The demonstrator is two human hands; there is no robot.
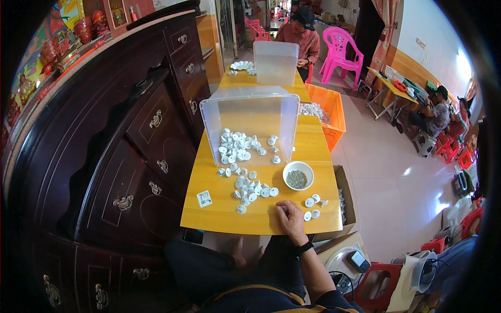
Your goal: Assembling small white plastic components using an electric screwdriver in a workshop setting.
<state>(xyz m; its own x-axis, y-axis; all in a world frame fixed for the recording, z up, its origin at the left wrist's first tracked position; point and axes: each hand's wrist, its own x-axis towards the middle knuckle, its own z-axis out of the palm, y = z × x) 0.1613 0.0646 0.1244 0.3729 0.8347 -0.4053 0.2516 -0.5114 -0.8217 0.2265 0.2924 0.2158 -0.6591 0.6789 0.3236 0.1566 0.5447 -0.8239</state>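
On the near part of the yellow table (219, 216), my right hand (290, 218) rests with its fingers curled closed; whatever they hold, if anything, is hidden. Just to its right lie several small round white plastic pieces (309, 202). A white bowl (311, 182) with small grey metal parts (296, 179) stands beyond the hand. More of the white pieces (241, 196) are scattered to the left of it. They run back into a clear plastic bin (249, 93) tipped on its side, its mouth facing me. My left hand does not show.
A white label (204, 199) lies at the table's left. Dark wooden cabinets (141, 172) line the left side. An orange crate (338, 117) and a cardboard box (348, 208) stand right of the table. A person (302, 39) sits at the far end, behind another clear bin (275, 62).
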